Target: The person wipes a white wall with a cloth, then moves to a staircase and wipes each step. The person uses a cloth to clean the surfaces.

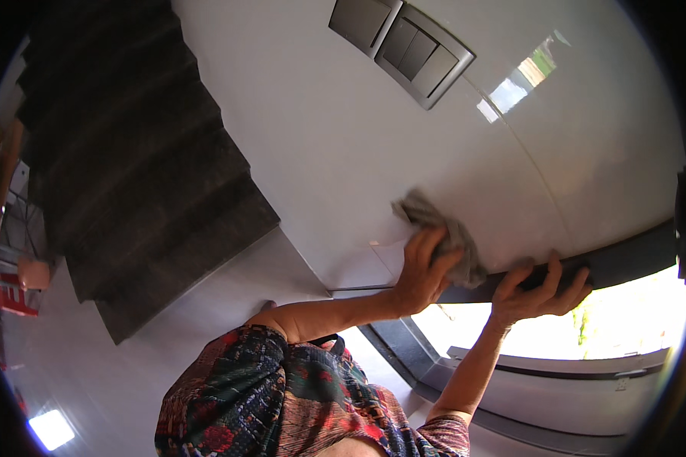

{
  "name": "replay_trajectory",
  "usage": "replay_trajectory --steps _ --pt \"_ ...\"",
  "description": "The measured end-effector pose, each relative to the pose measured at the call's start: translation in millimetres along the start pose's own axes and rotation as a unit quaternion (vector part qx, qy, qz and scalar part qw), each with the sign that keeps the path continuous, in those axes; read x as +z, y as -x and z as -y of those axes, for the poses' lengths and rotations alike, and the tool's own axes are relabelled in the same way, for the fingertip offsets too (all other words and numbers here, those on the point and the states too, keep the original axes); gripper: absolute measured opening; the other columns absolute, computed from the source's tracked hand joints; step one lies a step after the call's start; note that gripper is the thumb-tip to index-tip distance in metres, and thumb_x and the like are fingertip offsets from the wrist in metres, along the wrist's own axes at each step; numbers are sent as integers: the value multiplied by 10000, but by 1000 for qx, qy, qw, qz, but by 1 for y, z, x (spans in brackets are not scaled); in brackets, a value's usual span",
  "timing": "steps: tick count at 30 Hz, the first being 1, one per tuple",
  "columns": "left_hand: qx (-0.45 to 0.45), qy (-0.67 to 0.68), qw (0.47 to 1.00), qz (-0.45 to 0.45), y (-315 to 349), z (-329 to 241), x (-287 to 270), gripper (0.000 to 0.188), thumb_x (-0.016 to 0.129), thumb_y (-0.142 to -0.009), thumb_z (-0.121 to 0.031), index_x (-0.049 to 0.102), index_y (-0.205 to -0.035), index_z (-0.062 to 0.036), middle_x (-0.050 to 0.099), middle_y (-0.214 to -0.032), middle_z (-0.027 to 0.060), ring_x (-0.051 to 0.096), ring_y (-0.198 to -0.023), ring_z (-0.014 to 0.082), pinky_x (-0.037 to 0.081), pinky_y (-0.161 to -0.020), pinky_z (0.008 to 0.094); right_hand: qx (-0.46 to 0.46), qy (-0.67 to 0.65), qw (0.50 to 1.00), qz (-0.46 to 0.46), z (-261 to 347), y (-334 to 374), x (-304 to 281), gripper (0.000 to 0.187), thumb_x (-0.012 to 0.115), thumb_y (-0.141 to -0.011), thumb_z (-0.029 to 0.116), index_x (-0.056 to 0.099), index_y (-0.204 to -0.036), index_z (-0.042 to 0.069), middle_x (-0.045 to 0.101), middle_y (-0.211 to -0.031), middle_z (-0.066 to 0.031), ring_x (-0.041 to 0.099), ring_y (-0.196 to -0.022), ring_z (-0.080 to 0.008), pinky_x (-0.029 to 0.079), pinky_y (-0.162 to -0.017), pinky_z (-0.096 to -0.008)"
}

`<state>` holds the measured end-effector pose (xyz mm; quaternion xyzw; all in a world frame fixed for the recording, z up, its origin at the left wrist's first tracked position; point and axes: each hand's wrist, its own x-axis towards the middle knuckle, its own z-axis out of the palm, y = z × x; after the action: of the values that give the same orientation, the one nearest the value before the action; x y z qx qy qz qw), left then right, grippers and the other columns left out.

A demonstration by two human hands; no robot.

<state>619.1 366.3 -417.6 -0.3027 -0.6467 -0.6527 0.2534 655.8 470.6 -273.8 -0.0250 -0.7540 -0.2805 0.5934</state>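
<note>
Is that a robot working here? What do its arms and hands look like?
No, it's a person. The left hand and right hand are ungloved, and both forearms are uncovered. The short-sleeved top is dark with a busy multicoloured pattern, including red flowers; its right sleeve has fine reddish and dark streaks.
</note>
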Motion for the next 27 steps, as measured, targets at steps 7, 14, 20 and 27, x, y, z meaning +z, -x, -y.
replay_trajectory --steps 7,14,20,27 --pt "-220 19 975 4 64 51 -12 571 575 -690 90 445 -1220 -78 275 -1362 236 254 -1282 434 266 -1063 482 -15 -53 998 13 44 -4 22 224 558 -874 262 630 -1039 129 361 -1370 -213 221 -1325 -405 237 -1035 -565" --pt "-217 -115 960 -134 2 138 -67 619 434 -776 106 268 -1351 -53 238 -1364 266 245 -1263 464 255 -1044 504 -21 -68 997 9 53 -5 23 217 570 -870 251 652 -1027 127 363 -1374 -220 219 -1323 -406 234 -1033 -571" --pt "-267 -127 914 -278 -80 186 -109 536 453 -831 14 292 -1339 -44 268 -1318 277 288 -1171 425 275 -1005 510 -4 -89 995 -35 44 -1 13 206 582 -858 210 662 -1029 129 400 -1387 -176 273 -1321 -379 244 -1044 -534" --pt "-198 -140 957 -161 -28 93 -32 619 553 -752 -46 328 -1329 -54 264 -1343 269 207 -1271 466 182 -1069 535 -12 -56 998 -17 39 -1 15 209 573 -877 241 658 -1031 130 411 -1377 -178 303 -1307 -375 271 -1034 -520"
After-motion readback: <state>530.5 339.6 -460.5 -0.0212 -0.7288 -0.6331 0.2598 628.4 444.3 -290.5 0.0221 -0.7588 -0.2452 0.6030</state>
